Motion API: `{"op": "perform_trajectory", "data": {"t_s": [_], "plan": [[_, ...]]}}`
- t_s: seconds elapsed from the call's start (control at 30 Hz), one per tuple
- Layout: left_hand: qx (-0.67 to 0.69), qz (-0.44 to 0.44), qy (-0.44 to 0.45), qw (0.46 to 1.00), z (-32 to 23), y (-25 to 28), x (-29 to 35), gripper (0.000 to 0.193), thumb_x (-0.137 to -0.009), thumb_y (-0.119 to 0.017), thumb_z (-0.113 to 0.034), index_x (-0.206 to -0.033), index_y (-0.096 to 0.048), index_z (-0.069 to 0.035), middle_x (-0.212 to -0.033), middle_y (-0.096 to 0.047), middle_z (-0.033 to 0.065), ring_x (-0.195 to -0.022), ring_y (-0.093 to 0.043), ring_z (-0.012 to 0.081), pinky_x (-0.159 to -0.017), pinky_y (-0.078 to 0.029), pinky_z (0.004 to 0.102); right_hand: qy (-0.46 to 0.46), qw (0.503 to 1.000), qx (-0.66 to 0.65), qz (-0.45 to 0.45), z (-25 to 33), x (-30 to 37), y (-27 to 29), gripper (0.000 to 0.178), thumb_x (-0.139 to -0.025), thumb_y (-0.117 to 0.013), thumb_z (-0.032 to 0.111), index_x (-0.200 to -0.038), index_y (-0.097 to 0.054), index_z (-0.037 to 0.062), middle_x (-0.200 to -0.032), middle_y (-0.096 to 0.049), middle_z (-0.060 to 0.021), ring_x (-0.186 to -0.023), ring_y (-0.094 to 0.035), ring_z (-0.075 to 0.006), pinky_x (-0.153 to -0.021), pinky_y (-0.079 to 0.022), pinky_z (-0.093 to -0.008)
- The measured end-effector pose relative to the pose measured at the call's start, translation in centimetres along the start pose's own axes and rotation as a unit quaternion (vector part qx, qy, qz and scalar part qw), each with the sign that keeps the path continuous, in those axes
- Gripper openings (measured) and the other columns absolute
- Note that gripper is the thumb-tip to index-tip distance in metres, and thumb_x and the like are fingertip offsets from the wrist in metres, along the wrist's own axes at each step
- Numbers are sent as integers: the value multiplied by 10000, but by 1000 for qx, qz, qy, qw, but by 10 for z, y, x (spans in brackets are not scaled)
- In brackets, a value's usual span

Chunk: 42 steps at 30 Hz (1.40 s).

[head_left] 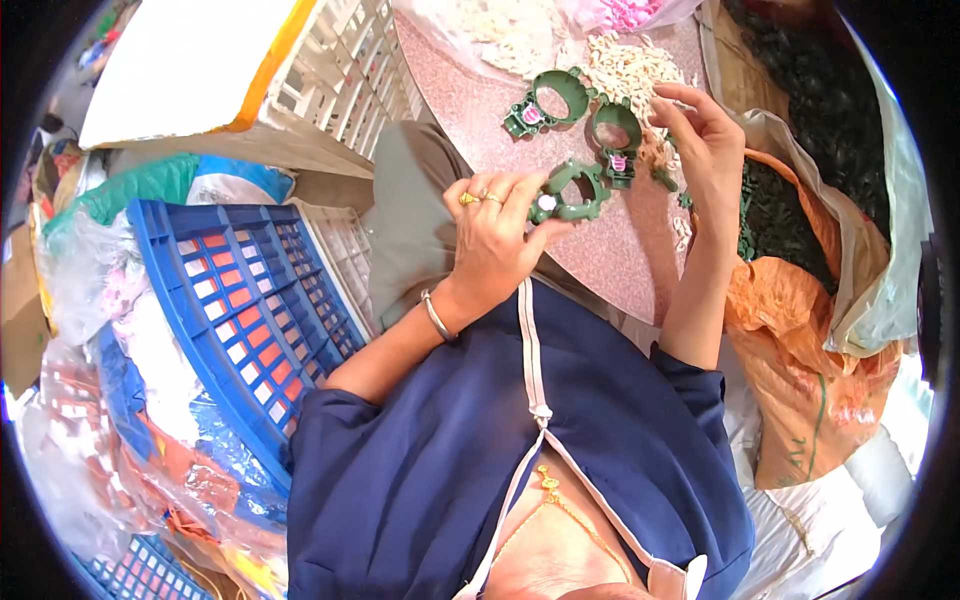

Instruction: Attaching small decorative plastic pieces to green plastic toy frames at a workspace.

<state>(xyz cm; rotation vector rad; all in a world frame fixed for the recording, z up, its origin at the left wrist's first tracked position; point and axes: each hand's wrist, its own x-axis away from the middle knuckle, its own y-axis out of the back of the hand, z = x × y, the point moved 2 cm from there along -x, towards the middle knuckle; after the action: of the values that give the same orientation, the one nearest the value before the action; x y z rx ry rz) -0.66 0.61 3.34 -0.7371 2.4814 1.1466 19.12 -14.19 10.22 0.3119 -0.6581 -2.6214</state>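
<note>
My left hand (497, 235) is closed round the near edge of a green plastic ring-shaped part (580, 192), which has a small white piece on its side. Two similar green ring parts, each bearing a small pink piece, lie beyond it on the pinkish tabletop: one farther left (560, 97) and one farther right (615, 135). My right hand (705, 145) is raised beside the right one, near a heap of small cream-coloured pieces (625, 68). Its upper fingers are stretched out and apart, with nothing visible between them. Its lower fingertips are blurred.
More cream pieces lie in a clear plastic bag (500, 35) at the back, with pink pieces (632, 12) beside them. An orange sack (790, 340) of dark green parts stands at right. To the left are a blue plastic crate (215, 310) and a white crate (350, 80).
</note>
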Motion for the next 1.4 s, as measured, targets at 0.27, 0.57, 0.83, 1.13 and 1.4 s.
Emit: {"op": "perform_trajectory", "data": {"t_s": [0.27, 0.57, 0.83, 1.13, 1.4], "plan": [[39, -21, -40, 998, 2, 3, -3, 559, -745, -834, -133, -1238, -594, -23, -1116, -659, 143, -1017, -611, 346, -948, -429, 463, -54, 978, -160, -125, -24, -6, -2, 157, -946, -709, 122, -1044, -722, 1, -847, -672, 5, -756, -596, -56, -684, -465, -201], [495, -115, 257, 822, 33, 26, -44, 236, -1023, -556, -87, -1232, -517, 16, -974, -655, 58, -820, -687, 169, -703, -559, 293, 20, 982, -133, -133, -40, 9, 10, 94, -952, -678, 83, -967, -714, -2, -834, -641, 31, -750, -557, -53, -684, -447, -209], [384, -254, 163, 872, 107, 137, -218, 347, -1069, -495, -259, -975, -595, 59, -893, -653, 97, -715, -679, 178, -695, -582, 307, -5, 972, -213, -99, -41, 3, -3, 81, -955, -657, 59, -961, -697, -12, -789, -629, 14, -718, -559, -51, -642, -443, -209], [120, -268, 339, 894, 234, 172, -343, 432, -1032, -534, -313, -838, -650, 55, -720, -667, 125, -507, -636, 208, -417, -514, 346, 16, 976, -211, -57, -42, 6, -7, 75, -977, -628, 62, -970, -673, 3, -810, -624, 18, -718, -575, -52, -662, -475, -209], [43, -236, 306, 921, 259, 141, -354, 354, -960, -674, -276, -868, -598, 57, -735, -686, 211, -538, -693, 257, -448, -555, 380, -18, 981, -167, -102, -49, 14, -2, 73, -937, -641, 25, -913, -677, -35, -779, -622, -17, -692, -578, -79, -640, -455, -223]]}}
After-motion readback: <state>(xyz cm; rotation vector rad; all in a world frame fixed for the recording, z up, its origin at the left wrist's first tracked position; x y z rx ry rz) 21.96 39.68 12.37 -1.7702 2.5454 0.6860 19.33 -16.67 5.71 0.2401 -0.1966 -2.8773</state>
